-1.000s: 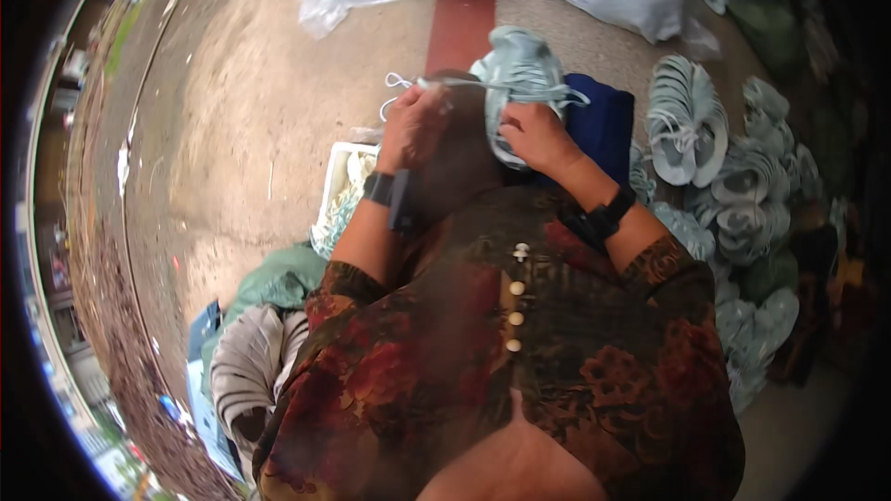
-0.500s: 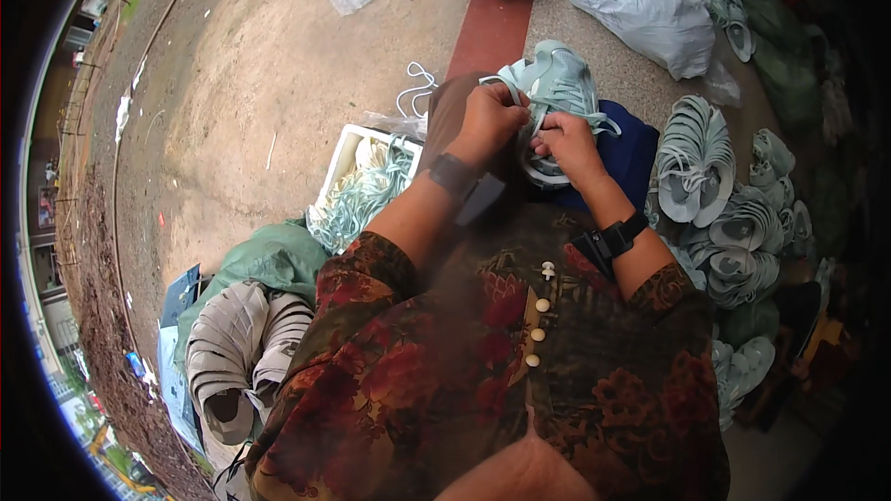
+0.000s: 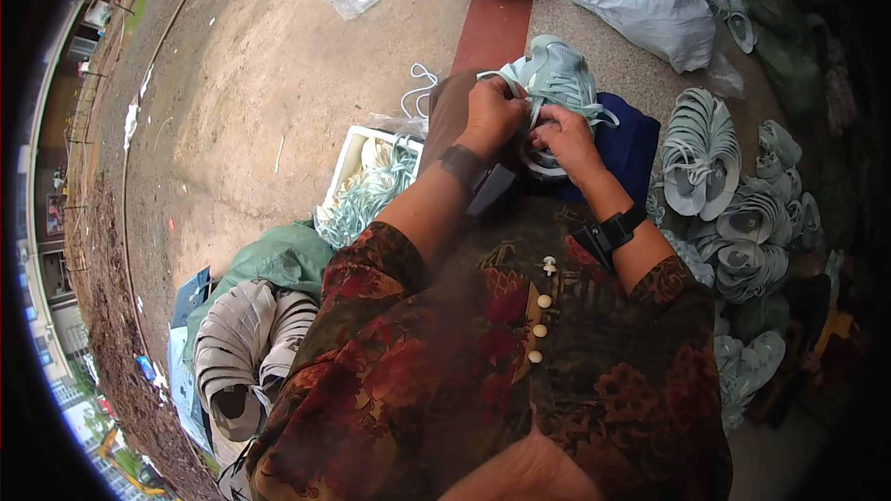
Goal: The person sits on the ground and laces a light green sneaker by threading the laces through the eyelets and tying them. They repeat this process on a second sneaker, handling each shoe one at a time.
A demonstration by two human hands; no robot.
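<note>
A pale mint shoe upper (image 3: 559,72) rests on my lap, its toe pointing away from me, with flat laces across its front. My left hand (image 3: 495,117) is closed at the upper's left side, thumb and finger pinching a pale mint lace. On the near side of the upper, my right hand (image 3: 568,143) has its fingers bent together around a lace by the opening. The fingertips of both hands are close together, and they partly hide the lace and the opening. A lace loop (image 3: 608,117) sticks out on the upper's right.
Dark blue cloth (image 3: 624,153) lies under the upper. To the left stands a white box (image 3: 345,160) of mint and cream laces, beyond a green sack (image 3: 278,255) and stacked beige uppers (image 3: 232,353). Mint uppers (image 3: 698,153) are piled right; a stuffed white bag (image 3: 640,14) sits far right.
My right fingers have shifted slightly up along the upper. My left hand keeps its pinch with little movement. The whole view has tilted a little.
</note>
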